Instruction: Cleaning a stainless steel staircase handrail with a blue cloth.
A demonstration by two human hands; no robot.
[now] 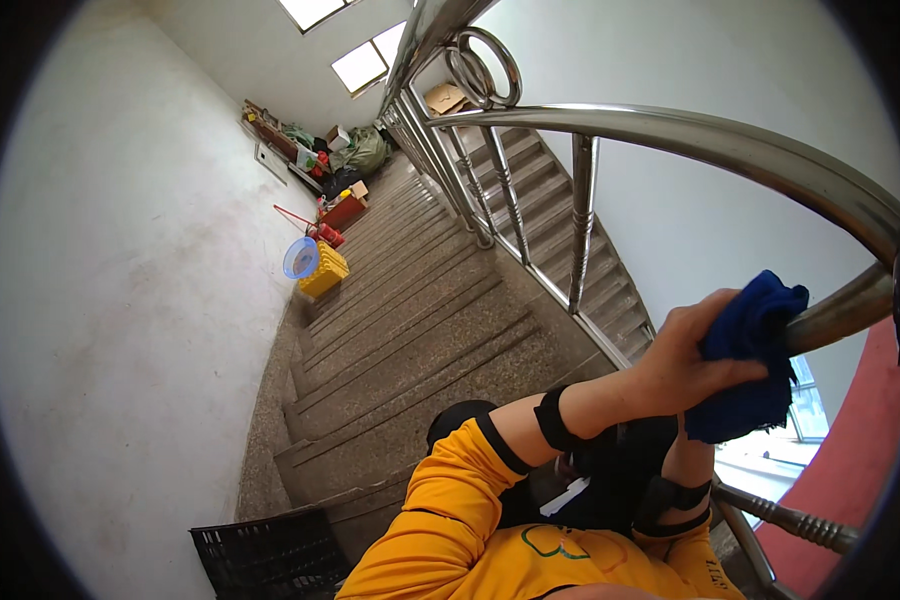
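**Cloth on handrail: stairwell, one moment**

Cloth, dark blue, bunched; pressed around a steel handrail at the point where the rail runs off toward the right edge of the view. Held by the left hand, fingers clenched over the fabric, thumb side up, forearm crossing in from the lower middle. A black band sits at that wrist.

Right hand: hidden behind the cloth and the left forearm; only a forearm with a black band shows beneath. Whether it grips the rail, the cloth or nothing cannot be told.

Upper rail: polished steel, curving away above the hands toward a ring ornament; slim balusters drop from it to the stairs.

Progress, as a judgement: wiping appears to be under way at this one spot. No visible difference between wiped and unwiped metal, so the share finished cannot be read; the long upper rail and balusters lie well apart from the cloth.

Also present: stone stairs below the hands; black crate down and to the left; yellow crate and blue basin far off by the wall.
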